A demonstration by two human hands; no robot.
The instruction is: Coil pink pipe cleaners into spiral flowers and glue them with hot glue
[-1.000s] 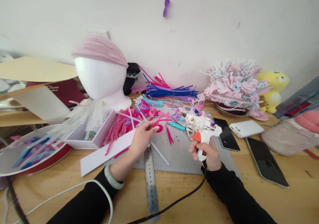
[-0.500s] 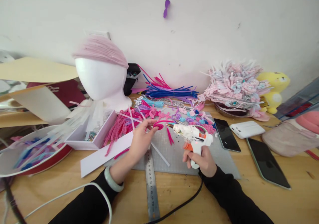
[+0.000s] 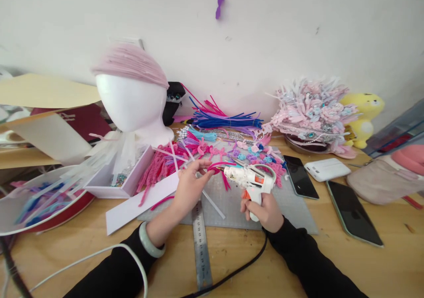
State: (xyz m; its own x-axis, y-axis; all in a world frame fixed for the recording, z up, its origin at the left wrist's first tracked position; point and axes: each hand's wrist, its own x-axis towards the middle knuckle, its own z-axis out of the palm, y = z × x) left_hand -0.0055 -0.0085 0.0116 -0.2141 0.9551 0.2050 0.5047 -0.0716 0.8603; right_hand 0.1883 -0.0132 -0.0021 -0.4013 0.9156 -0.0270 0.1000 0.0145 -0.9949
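Note:
Between the fingertips of my left hand (image 3: 192, 185) is a looped pink pipe cleaner (image 3: 217, 166), pinched at its left side. My right hand (image 3: 263, 212) is wrapped round the handle of a white and orange hot glue gun (image 3: 250, 178). The gun's nozzle points left and is at the pipe cleaner; whether it touches is too small to tell. Just below the nozzle, a short pink piece (image 3: 226, 183) lies on the grey cutting mat (image 3: 281, 214). A steel ruler (image 3: 201, 245) runs from under my left wrist toward the front.
Pink, purple and blue pipe-cleaner pieces (image 3: 256, 154) cover the mat's back. At left stand a lilac box (image 3: 111, 192), a round red-rimmed tin (image 3: 62, 216) and a white mannequin head (image 3: 132, 103). At right lie phones (image 3: 354, 212) and a white power bank (image 3: 326, 170). The gun's black cord (image 3: 238, 269) crosses the front.
The glue gun in my right hand has moved left, bringing its nozzle to the pink pipe cleaner. My left hand keeps its pinch with little movement. The whole view has shifted slightly.

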